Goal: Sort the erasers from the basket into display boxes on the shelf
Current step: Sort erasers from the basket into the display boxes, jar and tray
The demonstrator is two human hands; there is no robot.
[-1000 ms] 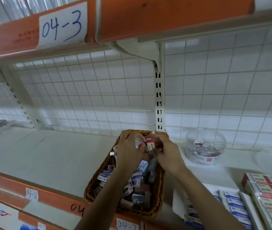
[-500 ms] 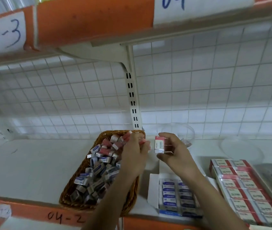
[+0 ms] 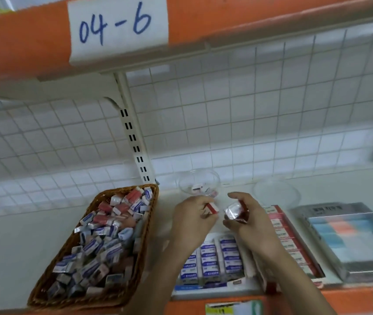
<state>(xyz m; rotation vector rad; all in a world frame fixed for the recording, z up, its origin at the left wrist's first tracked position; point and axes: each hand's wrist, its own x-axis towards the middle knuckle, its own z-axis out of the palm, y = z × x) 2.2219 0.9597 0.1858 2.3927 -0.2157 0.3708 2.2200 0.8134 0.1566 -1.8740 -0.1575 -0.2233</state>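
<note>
A brown wicker basket [image 3: 151,201] on the white shelf holds several blue-and-white and red-and-white erasers [image 3: 103,237]. To its right, my left hand [image 3: 192,221] grips red-and-white erasers [image 3: 211,208]. My right hand [image 3: 249,221] holds a wrapped red eraser [image 3: 234,211] beside it. Both hands hover above a display box of blue erasers [image 3: 210,260]. A display box of red erasers [image 3: 283,237] lies just right of my right hand.
A clear round tub [image 3: 199,184] with a few erasers stands behind my hands, and a second clear tub [image 3: 276,193] to its right. A grey tray with blue and orange items [image 3: 349,237] sits at the far right. The upper shelf edge carries a label 04-6 [image 3: 117,26].
The view has swung right, from label 04-3 to 04-6. Both hands left the basket with red erasers and now hover over the display boxes to its right.
</note>
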